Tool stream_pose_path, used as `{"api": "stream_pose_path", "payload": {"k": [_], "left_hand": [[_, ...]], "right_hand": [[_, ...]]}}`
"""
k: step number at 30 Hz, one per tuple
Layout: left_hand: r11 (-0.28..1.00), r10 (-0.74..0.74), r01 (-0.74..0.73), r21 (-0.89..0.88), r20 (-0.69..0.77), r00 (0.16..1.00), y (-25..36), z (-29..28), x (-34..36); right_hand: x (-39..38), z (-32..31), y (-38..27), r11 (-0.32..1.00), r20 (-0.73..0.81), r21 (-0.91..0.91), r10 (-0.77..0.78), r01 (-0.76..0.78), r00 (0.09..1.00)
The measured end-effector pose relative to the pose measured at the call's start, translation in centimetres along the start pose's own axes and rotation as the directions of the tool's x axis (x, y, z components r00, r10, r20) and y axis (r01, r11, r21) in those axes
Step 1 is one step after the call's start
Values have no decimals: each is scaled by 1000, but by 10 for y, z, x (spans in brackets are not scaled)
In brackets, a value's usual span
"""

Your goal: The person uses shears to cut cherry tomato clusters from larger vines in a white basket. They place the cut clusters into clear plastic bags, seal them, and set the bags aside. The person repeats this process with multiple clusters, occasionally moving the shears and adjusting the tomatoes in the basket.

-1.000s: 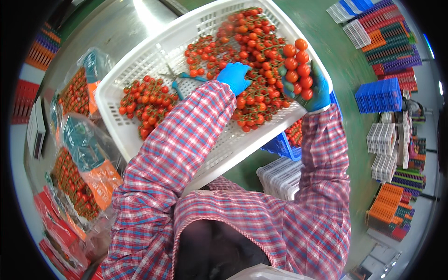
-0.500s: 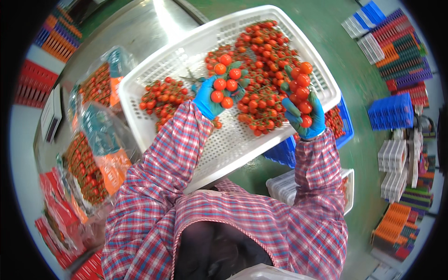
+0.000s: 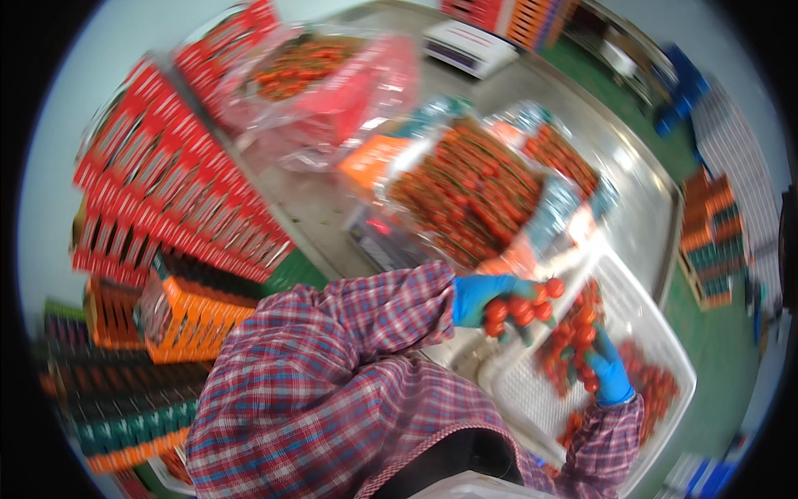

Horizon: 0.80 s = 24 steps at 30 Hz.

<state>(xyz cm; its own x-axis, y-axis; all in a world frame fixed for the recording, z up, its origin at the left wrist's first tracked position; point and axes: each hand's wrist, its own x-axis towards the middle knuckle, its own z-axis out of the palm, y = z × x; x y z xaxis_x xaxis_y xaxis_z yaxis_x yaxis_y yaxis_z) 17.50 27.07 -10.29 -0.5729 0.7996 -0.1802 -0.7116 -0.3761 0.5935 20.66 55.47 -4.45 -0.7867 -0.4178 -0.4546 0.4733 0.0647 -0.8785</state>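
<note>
My left hand (image 3: 482, 299), in a blue glove with greenish stains, holds a bunch of red cherry tomatoes (image 3: 521, 311) above the table, just beyond the near corner of the white basket. Over the basket, my right hand (image 3: 612, 374), gloved alike, has its fingers around a second bunch of cherry tomatoes (image 3: 583, 334). Heaps of loose cherry tomatoes on green stems lie in the white perforated basket (image 3: 683, 359). Past my left hand, an open plastic bag with a box of vine tomatoes (image 3: 470, 195) stands on the table. Motion blurs parts of the view.
A scale (image 3: 389, 237) with a lit red display adjoins the box. Behind stand another box of tomatoes (image 3: 569, 158) and one in pink plastic (image 3: 307, 66). A white device (image 3: 470, 46) sits at the table's far side. Stacked red crates (image 3: 166, 179) and orange crates (image 3: 199, 320) fill the left.
My view and body have turned left, from the basket toward the bagged boxes. Both hands still hold their tomato bunches; the left is now outside the basket, near the box.
</note>
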Motion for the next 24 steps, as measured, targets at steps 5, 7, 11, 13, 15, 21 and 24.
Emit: {"api": "stream_pose_path", "payload": {"k": [5, 7, 11, 13, 15, 21, 24], "left_hand": [[968, 223, -207, 142, -105, 969, 39, -64, -179], [952, 284, -251, 173, -206, 936, 57, -87, -246], [900, 412, -327, 288, -317, 854, 92, -123, -342], [872, 470, -337, 356, -412, 781, 102, -130, -380], [855, 487, -300, 424, -453, 747, 117, -138, -404], [521, 813, -277, 807, -372, 448, 181, -154, -454], [104, 944, -22, 994, -92, 316, 253, -183, -446]], "right_hand": [[110, 145, -98, 854, 426, -434, -87, 288, 901], [172, 222, -132, 487, 609, -563, -302, 668, 733], [329, 398, -178, -206, 783, -572, -424, 794, 454], [398, 480, -182, -382, 737, -674, -289, 632, 611], [449, 547, -169, -449, 696, -699, -249, 557, 673], [487, 594, -153, -483, 816, -574, -277, 661, 506], [456, 528, -211, -272, 814, -474, -498, 837, 299]]}}
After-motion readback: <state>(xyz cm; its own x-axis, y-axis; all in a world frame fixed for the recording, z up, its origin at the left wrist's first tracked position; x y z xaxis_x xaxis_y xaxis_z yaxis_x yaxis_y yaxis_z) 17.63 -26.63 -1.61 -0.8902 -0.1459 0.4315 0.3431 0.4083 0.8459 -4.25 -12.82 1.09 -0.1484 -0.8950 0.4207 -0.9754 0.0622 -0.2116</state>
